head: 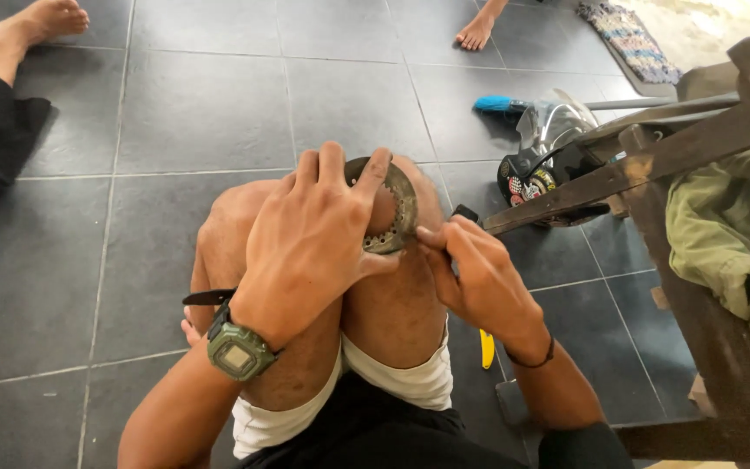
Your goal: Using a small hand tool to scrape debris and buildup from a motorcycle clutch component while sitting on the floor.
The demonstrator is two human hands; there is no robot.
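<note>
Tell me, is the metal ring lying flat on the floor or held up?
Held up. The left hand grips the metal ring on edge against the raised knee, above the floor; the right hand touches its rim.

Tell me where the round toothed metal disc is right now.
In the head view, the metal disc sits centre frame on the person's raised knee, gripped by the left hand, with the right hand beside it.

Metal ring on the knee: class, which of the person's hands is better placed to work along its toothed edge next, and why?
Probably the right hand: its fingertips pinch at the metal ring's toothed edge, free to move. The left hand wraps over the ring, bracing it against the knee.
</note>
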